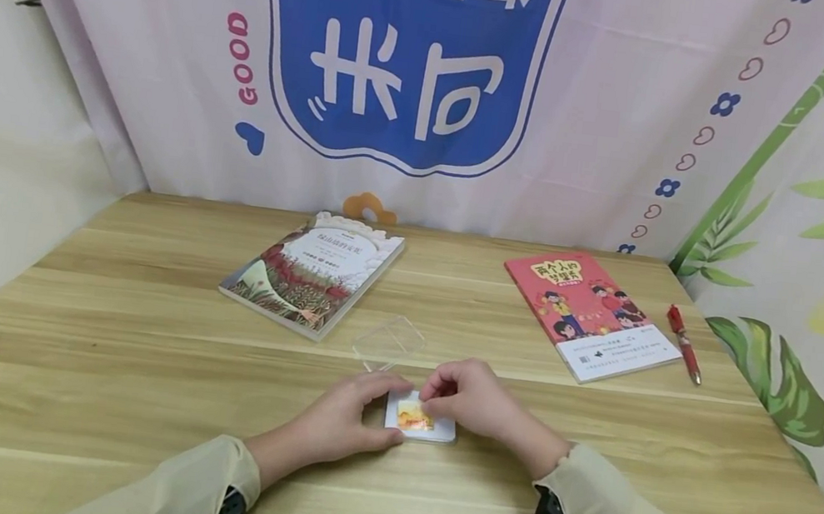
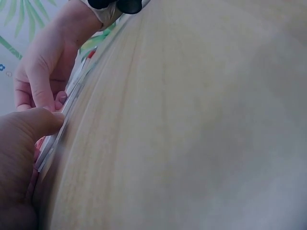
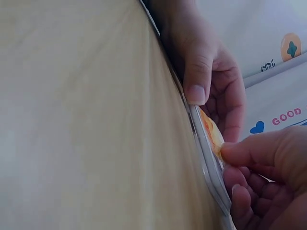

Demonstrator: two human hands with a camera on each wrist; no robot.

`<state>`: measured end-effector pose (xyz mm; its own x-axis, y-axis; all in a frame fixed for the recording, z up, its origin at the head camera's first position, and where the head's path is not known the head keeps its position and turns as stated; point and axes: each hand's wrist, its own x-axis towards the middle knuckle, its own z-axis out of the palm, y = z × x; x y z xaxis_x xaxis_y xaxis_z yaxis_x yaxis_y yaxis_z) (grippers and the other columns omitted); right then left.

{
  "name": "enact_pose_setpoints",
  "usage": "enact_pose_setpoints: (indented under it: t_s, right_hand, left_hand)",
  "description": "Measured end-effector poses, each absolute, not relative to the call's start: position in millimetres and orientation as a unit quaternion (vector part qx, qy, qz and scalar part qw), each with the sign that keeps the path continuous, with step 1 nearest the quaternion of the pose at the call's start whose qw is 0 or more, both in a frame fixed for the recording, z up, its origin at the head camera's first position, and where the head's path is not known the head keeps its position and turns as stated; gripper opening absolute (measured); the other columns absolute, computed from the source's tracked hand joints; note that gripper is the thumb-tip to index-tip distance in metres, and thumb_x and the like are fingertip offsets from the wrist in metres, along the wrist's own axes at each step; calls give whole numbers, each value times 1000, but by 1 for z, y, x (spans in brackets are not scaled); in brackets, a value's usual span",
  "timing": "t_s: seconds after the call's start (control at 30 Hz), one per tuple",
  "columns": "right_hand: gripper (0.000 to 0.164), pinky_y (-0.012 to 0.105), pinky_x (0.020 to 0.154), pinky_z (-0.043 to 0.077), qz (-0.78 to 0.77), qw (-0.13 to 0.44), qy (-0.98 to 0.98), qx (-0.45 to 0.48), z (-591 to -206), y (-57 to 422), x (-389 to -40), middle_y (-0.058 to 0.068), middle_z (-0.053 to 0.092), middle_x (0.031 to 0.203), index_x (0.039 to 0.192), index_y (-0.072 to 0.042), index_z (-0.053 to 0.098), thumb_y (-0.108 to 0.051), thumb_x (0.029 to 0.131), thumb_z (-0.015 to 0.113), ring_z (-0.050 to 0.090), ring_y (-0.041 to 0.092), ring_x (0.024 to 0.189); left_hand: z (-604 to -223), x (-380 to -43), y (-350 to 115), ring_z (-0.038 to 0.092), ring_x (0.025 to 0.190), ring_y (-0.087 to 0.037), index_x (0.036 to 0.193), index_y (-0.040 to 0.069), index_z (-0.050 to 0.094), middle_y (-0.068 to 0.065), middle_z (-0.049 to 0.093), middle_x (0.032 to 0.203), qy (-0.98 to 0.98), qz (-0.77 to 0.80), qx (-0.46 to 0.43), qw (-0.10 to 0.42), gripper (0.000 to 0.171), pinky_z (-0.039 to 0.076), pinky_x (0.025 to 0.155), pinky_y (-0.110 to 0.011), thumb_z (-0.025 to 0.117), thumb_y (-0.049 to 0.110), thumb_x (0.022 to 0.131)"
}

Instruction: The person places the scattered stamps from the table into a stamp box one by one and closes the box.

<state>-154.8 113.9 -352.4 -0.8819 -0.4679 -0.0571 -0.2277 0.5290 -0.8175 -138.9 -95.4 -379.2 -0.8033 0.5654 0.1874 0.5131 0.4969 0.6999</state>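
A small white rectangular case [image 1: 442, 434] with rounded corners lies flat on the table. On it is a thin, glossy orange-and-yellow picture piece [image 1: 414, 416], its kind unclear, which looks bowed up from the white surface in the right wrist view. My left hand [image 1: 338, 417] holds the case by its left side, thumb at the near edge and fingers at the far one. With thumb and forefinger, my right hand [image 1: 475, 402] pinches the right end of the picture piece [image 3: 213, 134]; its other fingers are curled beside the case. A clear plastic lid [image 1: 389, 343] lies just behind.
A book with a meadow cover [image 1: 312, 272] lies at the back left. At the back right are a red book [image 1: 587, 313] and a red pen [image 1: 685, 344]. A printed curtain [image 1: 419, 191] hangs along the table's far edge.
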Motion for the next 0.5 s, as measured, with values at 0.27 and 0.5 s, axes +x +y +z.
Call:
enact_pose_setpoints:
  t_s: [0.27, 0.5]
  right_hand:
    - [3, 18, 55, 41, -448, 97, 868, -194, -358, 106, -153, -2, 60, 70, 77, -3, 67, -5, 76, 70, 48, 10, 66]
    - [7, 18, 56, 40, -445, 78, 874, -179, -361, 102, -151, -4, 59, 69, 73, -9, 66, -7, 76, 72, 49, 9, 66]
  left_hand:
    - [-380, -139, -96, 51, 119, -22, 120, 8, 59, -4, 60, 123, 862, 396, 314, 32, 52, 39, 104, -42, 76, 18, 72]
    - [-381, -140, -95, 53, 117, -23, 119, 9, 59, -4, 61, 122, 860, 394, 323, 24, 50, 40, 103, -42, 76, 18, 73]
